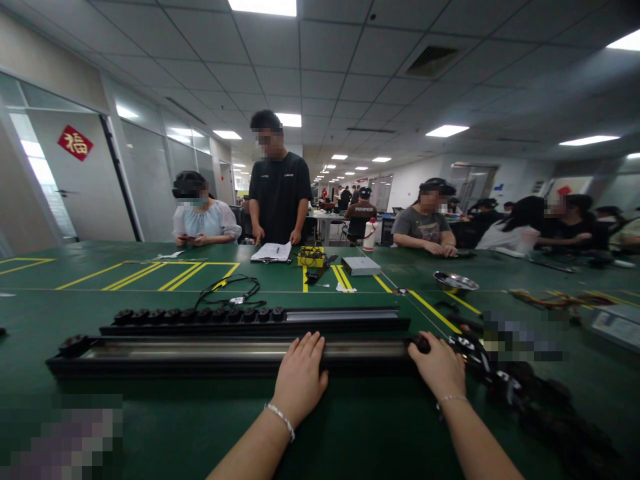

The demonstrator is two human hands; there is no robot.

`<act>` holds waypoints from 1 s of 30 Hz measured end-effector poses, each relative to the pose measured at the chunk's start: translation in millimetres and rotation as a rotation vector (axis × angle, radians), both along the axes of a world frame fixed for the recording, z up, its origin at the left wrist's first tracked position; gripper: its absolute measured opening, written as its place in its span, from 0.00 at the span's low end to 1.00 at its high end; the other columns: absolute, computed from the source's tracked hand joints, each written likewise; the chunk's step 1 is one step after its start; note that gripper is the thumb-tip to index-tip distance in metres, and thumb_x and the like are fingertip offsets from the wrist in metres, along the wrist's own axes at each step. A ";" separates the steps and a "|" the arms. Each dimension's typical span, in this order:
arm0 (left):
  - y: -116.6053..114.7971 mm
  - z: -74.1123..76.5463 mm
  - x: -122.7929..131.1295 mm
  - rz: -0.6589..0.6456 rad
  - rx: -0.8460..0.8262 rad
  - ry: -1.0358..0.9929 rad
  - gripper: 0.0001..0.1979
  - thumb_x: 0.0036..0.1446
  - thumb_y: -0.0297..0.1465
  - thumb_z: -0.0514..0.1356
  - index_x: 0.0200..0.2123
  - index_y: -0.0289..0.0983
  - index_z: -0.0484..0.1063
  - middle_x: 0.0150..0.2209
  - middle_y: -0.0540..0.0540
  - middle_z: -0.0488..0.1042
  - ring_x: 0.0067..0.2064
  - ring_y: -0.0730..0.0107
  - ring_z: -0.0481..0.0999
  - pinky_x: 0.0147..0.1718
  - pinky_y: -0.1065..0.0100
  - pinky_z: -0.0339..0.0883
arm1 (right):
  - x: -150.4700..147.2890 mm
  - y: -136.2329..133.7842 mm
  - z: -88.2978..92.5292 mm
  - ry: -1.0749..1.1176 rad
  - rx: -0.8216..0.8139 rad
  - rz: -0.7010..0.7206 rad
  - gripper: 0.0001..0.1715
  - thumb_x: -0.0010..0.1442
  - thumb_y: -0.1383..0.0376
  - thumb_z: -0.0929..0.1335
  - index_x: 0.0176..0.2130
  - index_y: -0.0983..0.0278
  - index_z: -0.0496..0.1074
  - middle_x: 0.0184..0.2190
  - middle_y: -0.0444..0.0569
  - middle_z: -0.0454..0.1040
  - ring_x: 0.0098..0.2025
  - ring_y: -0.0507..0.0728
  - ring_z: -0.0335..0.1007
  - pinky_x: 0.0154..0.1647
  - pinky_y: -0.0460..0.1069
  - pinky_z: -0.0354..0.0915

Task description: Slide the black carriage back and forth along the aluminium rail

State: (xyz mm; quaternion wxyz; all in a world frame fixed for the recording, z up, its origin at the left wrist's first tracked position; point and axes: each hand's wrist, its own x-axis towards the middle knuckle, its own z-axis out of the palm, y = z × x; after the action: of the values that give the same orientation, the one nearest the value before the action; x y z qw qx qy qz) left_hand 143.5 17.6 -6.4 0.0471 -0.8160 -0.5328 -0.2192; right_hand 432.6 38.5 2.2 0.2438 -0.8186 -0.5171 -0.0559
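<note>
A long black channel rail [190, 349] with a shiny metal inner strip lies crosswise on the green table in front of me. My left hand [301, 375] rests on it near the middle, fingers stretched out over the strip. At its right end my right hand [443, 368] pinches a small black round part [422, 344]; the fingers partly hide it. Another black part [74, 344] sits at the rail's left end. Behind lies a second black rail [345, 316], with a row of several black knob-like parts [215, 315] along its left portion.
To the right lies a heap of black parts [530, 393], blurred. Farther back are a black cable [250, 283], a yellow box [311, 256], a grey box [361, 266], a metal bowl [456, 281] and papers [271, 252]. Several people sit or stand around the table.
</note>
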 end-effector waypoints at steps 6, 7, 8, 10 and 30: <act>0.8 -0.6 0.5 0.000 -0.001 -0.002 0.28 0.52 0.34 0.53 0.58 0.38 0.57 0.61 0.45 0.57 0.61 0.62 0.54 0.60 0.55 0.47 | -4.3 -3.0 5.8 -0.009 -0.014 -0.014 0.27 0.52 0.55 0.58 0.48 0.61 0.67 0.49 0.53 0.69 0.53 0.62 0.60 0.53 0.59 0.53; 0.6 -0.1 0.5 -0.001 -0.001 -0.002 0.28 0.52 0.34 0.53 0.58 0.38 0.57 0.61 0.45 0.57 0.61 0.62 0.54 0.60 0.55 0.47 | -4.5 -3.1 6.1 -0.008 -0.017 -0.017 0.27 0.52 0.55 0.58 0.48 0.61 0.67 0.49 0.53 0.68 0.53 0.62 0.60 0.53 0.58 0.53; 0.4 0.4 0.5 -0.002 -0.002 -0.001 0.28 0.52 0.34 0.53 0.58 0.38 0.57 0.61 0.45 0.57 0.61 0.62 0.54 0.60 0.55 0.47 | -4.5 -3.1 6.3 -0.007 -0.020 -0.020 0.27 0.52 0.55 0.58 0.48 0.61 0.67 0.50 0.53 0.68 0.54 0.62 0.59 0.53 0.58 0.52; -0.3 1.5 0.4 0.000 0.000 0.000 0.28 0.52 0.34 0.53 0.58 0.38 0.57 0.61 0.45 0.57 0.61 0.62 0.54 0.60 0.56 0.47 | -4.1 -3.1 6.5 -0.001 -0.027 -0.020 0.27 0.52 0.55 0.58 0.48 0.61 0.67 0.50 0.53 0.68 0.54 0.62 0.59 0.54 0.58 0.51; -1.6 3.3 0.4 0.002 -0.006 0.006 0.28 0.53 0.34 0.52 0.58 0.38 0.57 0.61 0.46 0.57 0.61 0.62 0.54 0.60 0.55 0.47 | 4.0 -0.4 2.5 0.004 0.004 0.007 0.25 0.52 0.55 0.58 0.47 0.60 0.68 0.48 0.51 0.70 0.50 0.62 0.62 0.51 0.57 0.54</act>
State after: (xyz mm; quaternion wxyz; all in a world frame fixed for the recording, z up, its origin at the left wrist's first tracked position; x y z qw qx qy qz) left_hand 144.0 15.9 -3.2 0.0464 -0.8162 -0.5343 -0.2150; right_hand 436.6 38.1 4.7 0.2467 -0.8163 -0.5194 -0.0546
